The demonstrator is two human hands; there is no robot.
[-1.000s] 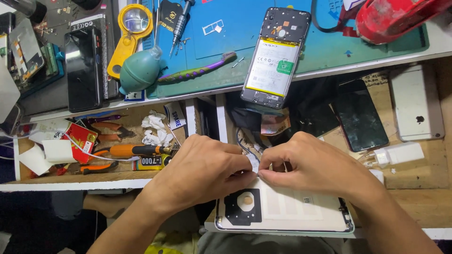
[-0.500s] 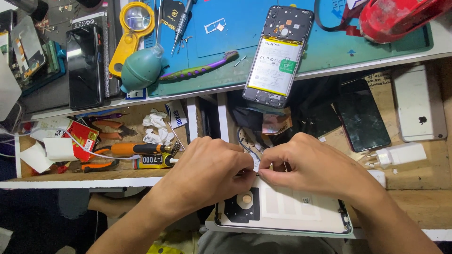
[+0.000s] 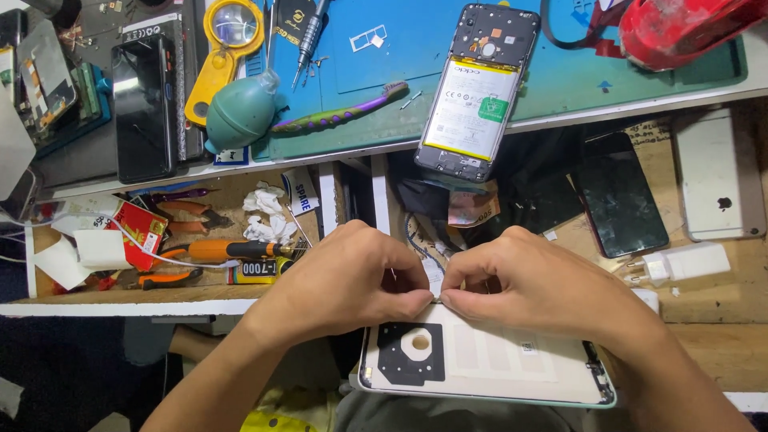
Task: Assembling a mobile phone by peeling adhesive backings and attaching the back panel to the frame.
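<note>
Teal rubber work mat (image 3: 560, 88) is covering the bench across the upper half of the frame. White plastic phone back cover (image 3: 488, 360), inner face up with a black camera-surround patch, is lying at lower centre, near the bottom edge. Left hand (image 3: 344, 288) and right hand (image 3: 536, 292) are meeting fingertip to fingertip at the cover's upper edge, centre frame. Both are pinching closed on something very small at that edge; it is possibly a thin strip or pick, too small to tell. Opened smartphone with exposed white battery (image 3: 476, 92) is lying on the mat, upper centre. Green rubber dust-blower bulb (image 3: 240, 116) is sitting at upper left. Orange-handled screwdriver (image 3: 224, 250) is resting in the open wooden drawer, left of the hands.
</note>
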